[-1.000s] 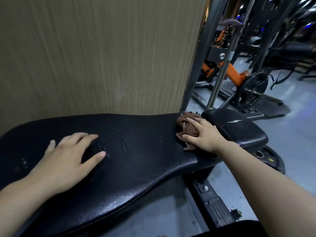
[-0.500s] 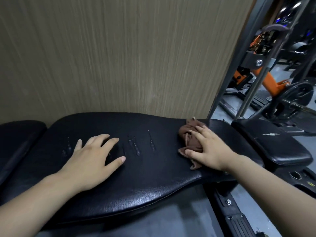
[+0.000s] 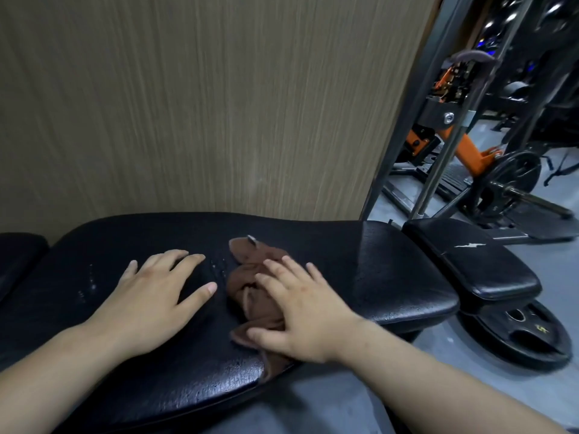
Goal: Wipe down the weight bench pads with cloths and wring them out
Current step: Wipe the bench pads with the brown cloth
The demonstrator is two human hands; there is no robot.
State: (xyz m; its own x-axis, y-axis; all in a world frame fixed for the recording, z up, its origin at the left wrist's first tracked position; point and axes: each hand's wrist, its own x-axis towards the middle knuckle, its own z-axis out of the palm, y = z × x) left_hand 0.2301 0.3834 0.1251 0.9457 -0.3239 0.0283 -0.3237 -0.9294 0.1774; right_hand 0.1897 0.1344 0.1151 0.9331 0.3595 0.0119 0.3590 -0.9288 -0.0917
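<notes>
Brown cloth (image 3: 250,270) lies bunched near the middle of the black padded surface (image 3: 391,277), its near end hanging over the front edge. The right hand (image 3: 300,308) presses flat on it, grip apart, fingers straight and spread, thumb on the cloth's near fold. The left hand (image 3: 150,296) rests palm down on the bare surface just beside the cloth, grip likewise apart and holding nothing. A small pale tab at the cloth's far corner is possibly a label; the view is too soft to confirm.

Right of the surface sits a shorter black seat pad (image 3: 470,267) with a white tear in its top. A black weight plate (image 3: 526,333) lies flat on the floor (image 3: 329,402) below that pad. Another black pad (image 3: 15,261) shows at the left edge.

The surface's cover is pebbled and glossy, with a few short scuffs between the two hands. A wood-grain wall panel (image 3: 188,104) stands directly behind it. A dark steel post (image 3: 404,120) runs along the panel's right edge. Beyond are an orange machine (image 3: 470,151) and a loaded barbell plate (image 3: 513,177) on the grey floor.
</notes>
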